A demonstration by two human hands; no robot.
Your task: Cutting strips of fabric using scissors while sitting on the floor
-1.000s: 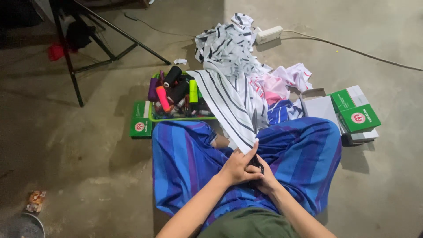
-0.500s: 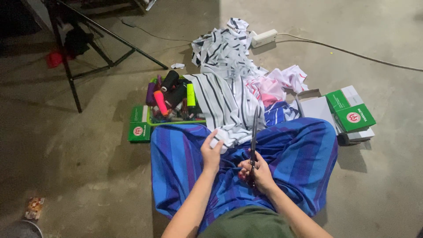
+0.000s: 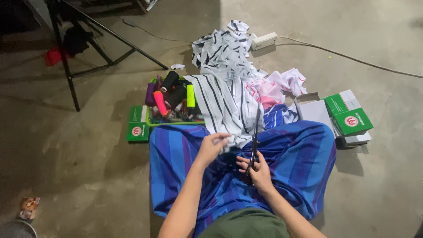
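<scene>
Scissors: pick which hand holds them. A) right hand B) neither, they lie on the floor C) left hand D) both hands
A: the right hand grips the handles of the scissors, blades pointing away over the striped cloth, while the left hand pinches the cloth's edge.

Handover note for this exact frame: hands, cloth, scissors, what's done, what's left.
Left hand: raised over the lap, fingers pinching the near edge of the striped cloth.
Right hand: shut on the scissors, blades pointing away from the body, up along the cloth; whether they are open is hard to tell.
Things: the cloth runs from the lap out over the floor to a pile of scraps; a pink cloth lies beside it. Thread tray stands front left, green boxes to the right.
Done: cloth and scissors in hand.
Left: no cut shows at the held edge yet.
</scene>
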